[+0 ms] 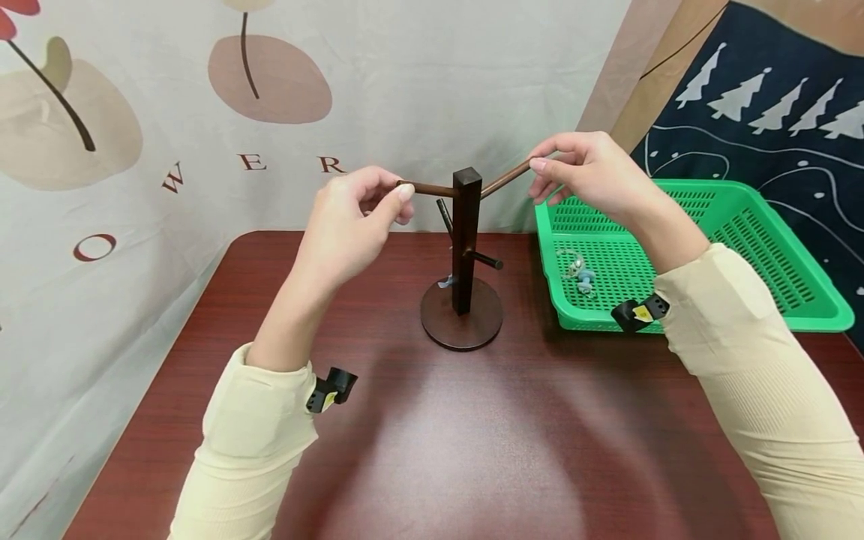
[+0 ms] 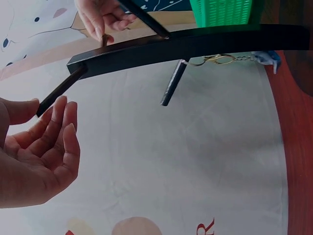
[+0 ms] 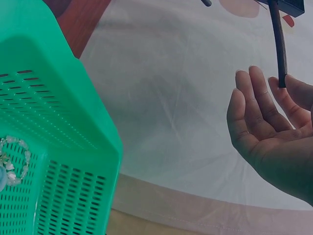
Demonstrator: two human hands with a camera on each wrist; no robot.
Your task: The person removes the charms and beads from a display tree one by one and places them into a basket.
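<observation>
A dark brown wooden stand (image 1: pixel 464 232) with a square post, a round base and several pegs stands upright on the table. My left hand (image 1: pixel 354 217) pinches the tip of its upper left peg (image 1: pixel 432 189) between thumb and forefinger. Between the thumb and fingertips of my right hand (image 1: pixel 594 172) is the end of the upper right peg (image 1: pixel 506 178). In the left wrist view, a keychain with a gold ring and a blue charm (image 2: pixel 268 59) hangs from a lower peg (image 2: pixel 174 83). Another lower peg (image 1: pixel 487 260) points toward the front right, bare.
A green plastic basket (image 1: pixel 695 324) stands right of the stand, below my right forearm. Inside lie a clear beaded bracelet (image 3: pixel 24 159) and a light blue charm (image 1: pixel 586 279). A printed white cloth (image 1: pixel 405 90) hangs behind the reddish-brown table (image 1: pixel 432 435).
</observation>
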